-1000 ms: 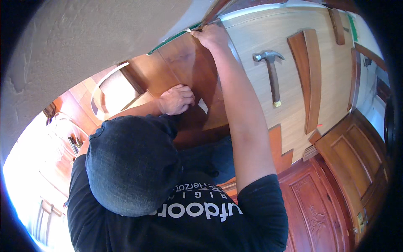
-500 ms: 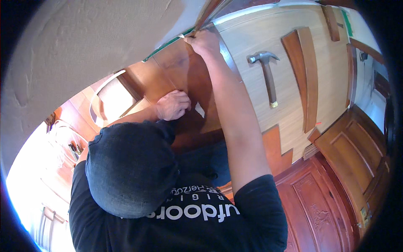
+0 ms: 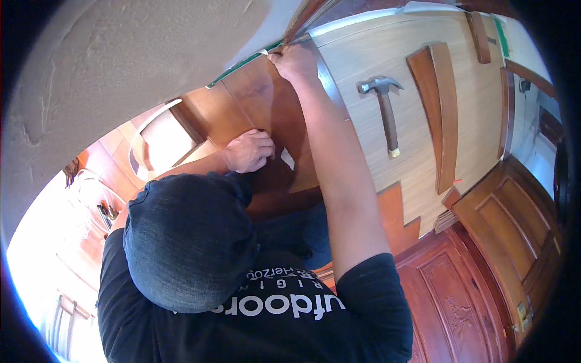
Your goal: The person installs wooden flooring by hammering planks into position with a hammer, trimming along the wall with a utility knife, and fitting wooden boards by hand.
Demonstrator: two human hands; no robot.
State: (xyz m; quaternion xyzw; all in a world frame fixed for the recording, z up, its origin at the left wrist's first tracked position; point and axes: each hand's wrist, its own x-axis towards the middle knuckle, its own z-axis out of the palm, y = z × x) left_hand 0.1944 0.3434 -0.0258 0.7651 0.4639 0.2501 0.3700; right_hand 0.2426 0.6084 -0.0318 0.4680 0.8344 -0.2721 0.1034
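Observation:
My left hand (image 3: 251, 150) rests on the brown wooden boards (image 3: 245, 103), its fingers curled; whatever it may hold is hidden. Farther off, my right hand (image 3: 295, 62) reaches to the far end of these boards, beside the wall's foot. Its fingers are pinched low against a small pale bit near the green strip (image 3: 242, 65); what lies between them is too small to tell. A ragged pale patch (image 3: 287, 159) shows on the shaded board just right of my left hand. My bent knee (image 3: 190, 242) in dark denim hides part of my left arm.
On the light wood-grain surface to the right lie a claw hammer (image 3: 385, 112) and brown wood strips (image 3: 446, 115). A panelled brown door (image 3: 511, 212) and a red carved panel (image 3: 451, 296) are at the lower right. The rough wall (image 3: 121, 72) closes the upper left.
Both hands keep nearly the same place and pose. The view has shifted very slightly.

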